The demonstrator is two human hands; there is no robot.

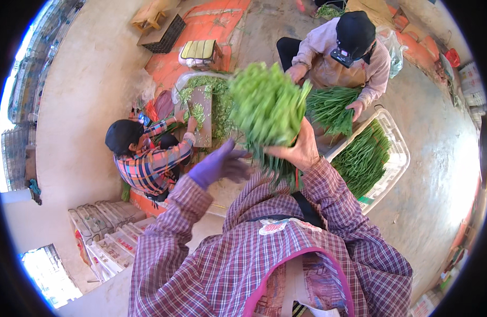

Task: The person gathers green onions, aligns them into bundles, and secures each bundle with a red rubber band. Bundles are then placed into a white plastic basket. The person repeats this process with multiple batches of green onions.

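My bare right hand [297, 148] grips a thick bunch of garlic chives [267, 107] in front of my body. The pale cut stem ends face up and away, blurred by motion, while the dark leaves hang down below my hand. A red band or tie shows at the bunch's right side. My left hand [221, 164], in a purple glove, is at the bunch's lower left with its fingers apart and nothing in them. Its fingertips are blurred, so I cannot tell whether they touch the leaves. At right, more bunched chives [362, 162] lie in a white plastic crate [398, 156].
A co-worker in a black cap [356, 35] holds loose chives [332, 107] ahead. On the left, another person in a plaid shirt [152, 164] works at a board [202, 136] over trimmings [219, 95]. White crates [109, 245] stand lower left; a padded stool [198, 51] sits farther off.
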